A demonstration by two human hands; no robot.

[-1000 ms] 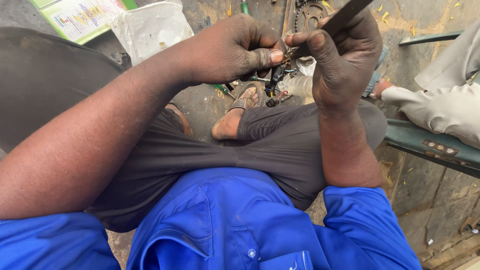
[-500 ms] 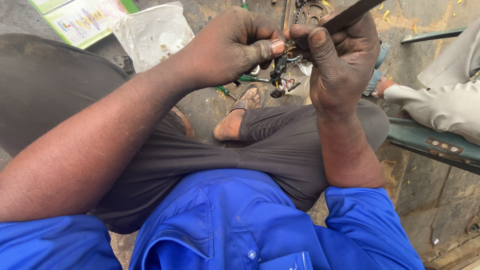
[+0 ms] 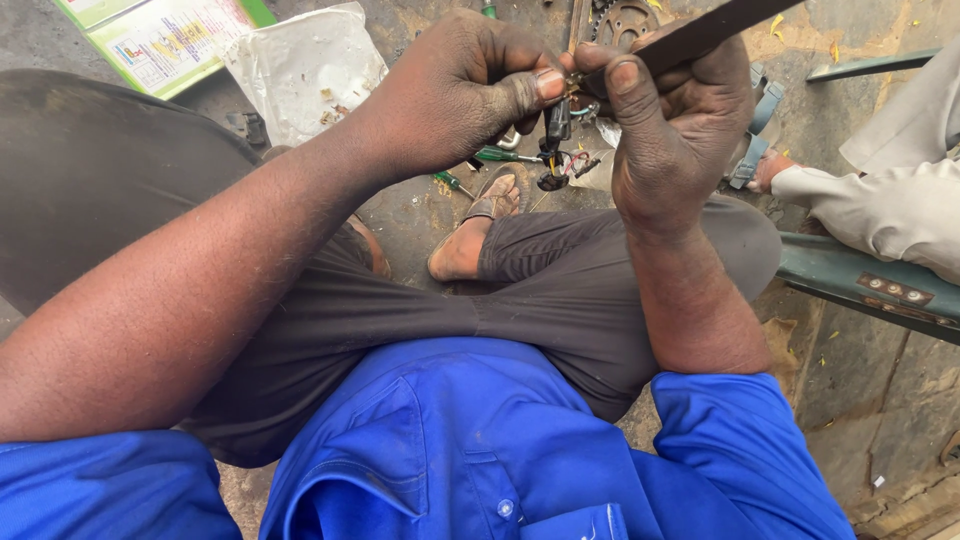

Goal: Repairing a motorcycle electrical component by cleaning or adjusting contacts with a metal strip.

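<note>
Since half a second ago my view has tipped slightly; both hands sit a touch lower and the sprocket [image 3: 628, 20] at 12 o'clock shows more teeth. My left hand [image 3: 455, 90] pinches thumb and fingers tight on a small black connector [image 3: 556, 125] with thin coloured wires dangling, held up at 12 o'clock above my crossed legs. My right hand [image 3: 672, 120], at 1 o'clock, grips a flat dark metal blade [image 3: 700, 32], thumb pressed along it. A crumpled clear plastic bag [image 3: 305, 70] lies at 11 o'clock on gritty concrete.
</note>
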